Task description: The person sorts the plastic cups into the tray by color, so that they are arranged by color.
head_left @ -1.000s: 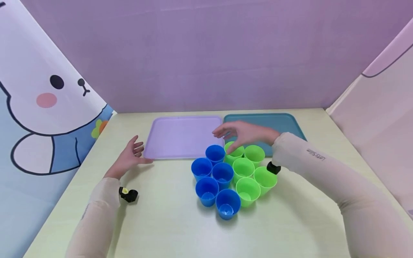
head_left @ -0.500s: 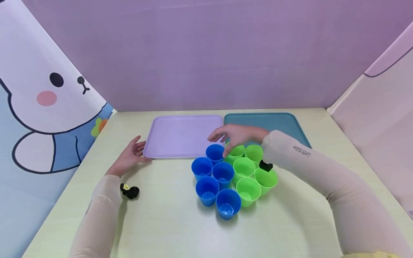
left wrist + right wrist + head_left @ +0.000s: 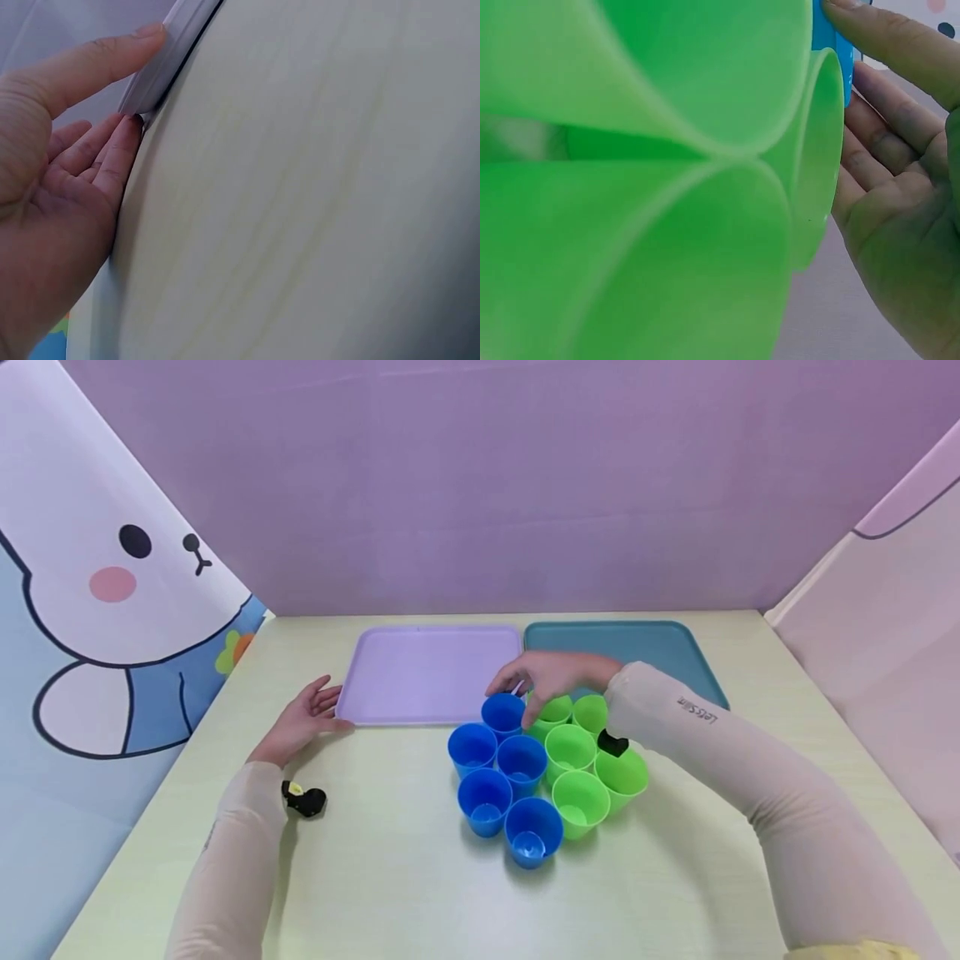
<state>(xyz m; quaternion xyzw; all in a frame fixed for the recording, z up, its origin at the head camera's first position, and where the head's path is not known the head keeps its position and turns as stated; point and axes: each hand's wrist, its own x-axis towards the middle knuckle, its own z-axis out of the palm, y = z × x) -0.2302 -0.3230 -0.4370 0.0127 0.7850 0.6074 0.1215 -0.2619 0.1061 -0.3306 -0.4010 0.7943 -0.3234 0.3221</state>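
Observation:
In the head view, my right hand (image 3: pixel 553 678) reaches over the back of the cup group and grips the rearmost blue cup (image 3: pixel 502 713). Its thumb lies along the cup's right side and the fingers curl behind its far rim. The right wrist view catches only a sliver of this blue cup (image 3: pixel 823 34), between thumb and fingers, beside large green cups. My left hand (image 3: pixel 302 722) is at the front left corner of the lilac tray (image 3: pixel 420 677). In the left wrist view, the thumb and fingertips touch the tray's rim (image 3: pixel 169 64), the fingers fairly straight.
Several blue cups, one nearest the front (image 3: pixel 532 833), stand upright and packed together. Several green cups (image 3: pixel 581 803) stand against them on the right, partly under my right forearm. A teal tray (image 3: pixel 652 647) lies beside the lilac one, against the purple backdrop (image 3: pixel 480 485).
My right hand has moved left and slightly down, from over the green cups onto the rearmost blue cup, its fingers closing round the rim. The left hand stays at the tray corner.

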